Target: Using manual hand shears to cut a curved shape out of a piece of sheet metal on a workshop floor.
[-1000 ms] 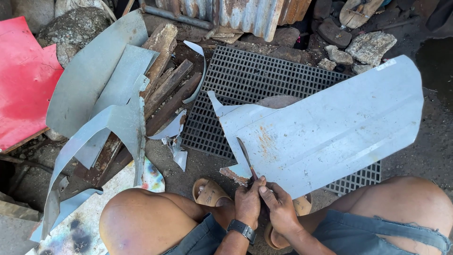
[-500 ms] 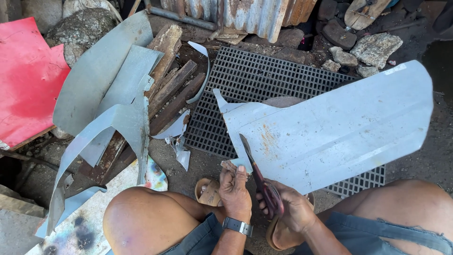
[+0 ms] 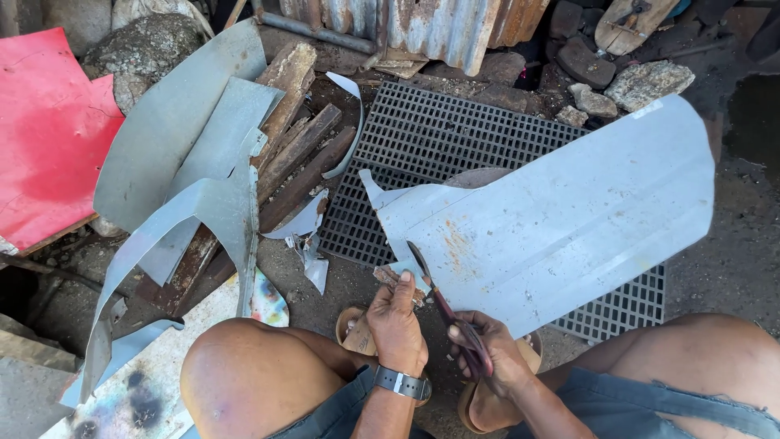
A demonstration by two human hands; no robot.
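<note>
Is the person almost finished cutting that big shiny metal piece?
Not nearly, it seems. Done: curled metal offcuts already lie by the wood scraps. In hand: the right hand works red-handled snips into the near edge of the big metal sheet, while the left hand grips the cut strip. Left: most of the sheet is uncut.

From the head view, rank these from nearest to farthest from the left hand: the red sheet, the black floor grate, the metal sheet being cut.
1. metal sheet being cut: touching the left hand.
2. black floor grate: just beyond, underneath.
3. red sheet: far left.
</note>
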